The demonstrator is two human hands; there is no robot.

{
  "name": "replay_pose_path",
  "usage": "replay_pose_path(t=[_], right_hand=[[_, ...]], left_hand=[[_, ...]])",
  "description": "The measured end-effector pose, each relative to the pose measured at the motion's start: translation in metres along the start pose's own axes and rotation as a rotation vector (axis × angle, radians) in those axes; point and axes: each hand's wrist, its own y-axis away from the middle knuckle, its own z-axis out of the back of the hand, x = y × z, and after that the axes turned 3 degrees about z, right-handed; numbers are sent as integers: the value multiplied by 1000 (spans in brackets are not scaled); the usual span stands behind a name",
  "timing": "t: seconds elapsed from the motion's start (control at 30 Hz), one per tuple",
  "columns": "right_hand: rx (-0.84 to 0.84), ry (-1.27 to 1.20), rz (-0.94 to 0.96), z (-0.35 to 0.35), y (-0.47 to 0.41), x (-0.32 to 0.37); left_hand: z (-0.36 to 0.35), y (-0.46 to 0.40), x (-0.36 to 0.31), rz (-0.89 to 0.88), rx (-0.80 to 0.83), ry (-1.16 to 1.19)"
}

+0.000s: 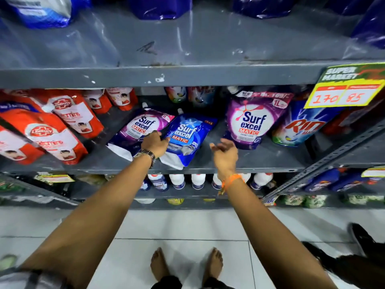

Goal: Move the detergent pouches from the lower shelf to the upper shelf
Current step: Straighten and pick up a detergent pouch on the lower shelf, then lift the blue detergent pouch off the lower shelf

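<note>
A person stood barefoot facing grey metal shelving, both bare arms stretched toward the lower shelf [260, 157]. The left hand [155, 143], wearing a beaded bracelet, had its grip closed over the seam where a purple Surf Excel pouch [138, 130] met a blue Surf Excel pouch [186, 138]; the fingers curled onto the blue pouch's left edge, though whether they also pinched the purple one could not be told. Both pouches lay tilted back on the lower shelf, long axes running from the shelf's front edge up and rearward, spouts pointing away from the person. The right hand [225, 153], with an orange thread at the wrist, hovered open and empty just right of the blue pouch, fingers loosely spread. A second purple pouch [250, 122] stood upright right of that hand, apart from it. The upper shelf [187, 49] lay directly above the blue pouch.
</note>
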Motion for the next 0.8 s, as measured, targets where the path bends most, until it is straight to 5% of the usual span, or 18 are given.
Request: replay_pose_path(t=[0.17,0.43,0.63,0.8], right_hand=[[130,115,-234,-63,-26,13],[256,180,-386,-67,-35,39],[246,40,-309,-48,-14,40],[249,-35,-57,-41,-13,49]], left_hand=[[-7,-11,14,43,129,116],[-4,-20,20,240,474,677],[-6,-4,20,179,565,704],[3,-2,5,-73,429,707]])
